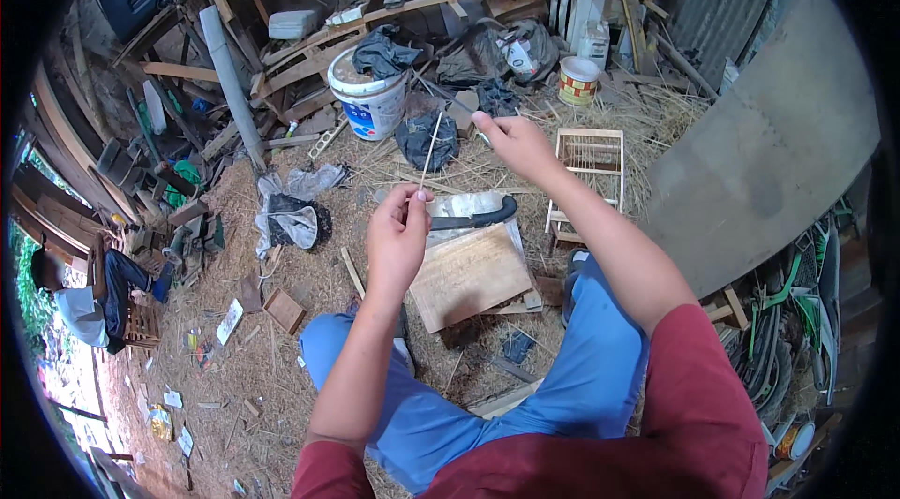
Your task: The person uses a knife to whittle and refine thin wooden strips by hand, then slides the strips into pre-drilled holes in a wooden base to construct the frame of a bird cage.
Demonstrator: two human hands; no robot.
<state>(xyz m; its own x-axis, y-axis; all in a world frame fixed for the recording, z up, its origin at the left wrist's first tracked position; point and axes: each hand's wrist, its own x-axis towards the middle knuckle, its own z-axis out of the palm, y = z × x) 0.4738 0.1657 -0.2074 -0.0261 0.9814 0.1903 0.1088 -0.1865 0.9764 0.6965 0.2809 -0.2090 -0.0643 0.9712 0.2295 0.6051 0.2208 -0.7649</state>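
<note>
My left hand [398, 236] pinches a thin pale stick [433, 143], upright and leaning slightly right. Higher and to the right, my right hand [506, 143] grips a dark, narrow blade [447, 98], likely a knife, angled up to the left; its handle is mostly inside my fist. Below my hands, between my knees, lies a pale wooden board [473, 283]. Just beyond it are a light slab [455, 205] and a black curved object [487, 216]. To the right stands a small wooden frame with thin rods [614, 158].
A white bucket [366, 114], dark bags [427, 147] and a small tub [578, 86] are ahead among scrap wood and straw. A large grey sheet [764, 152] leans at right. A seated person [80, 311] is at left. Green-framed wheeled equipment [802, 311] is at lower right.
</note>
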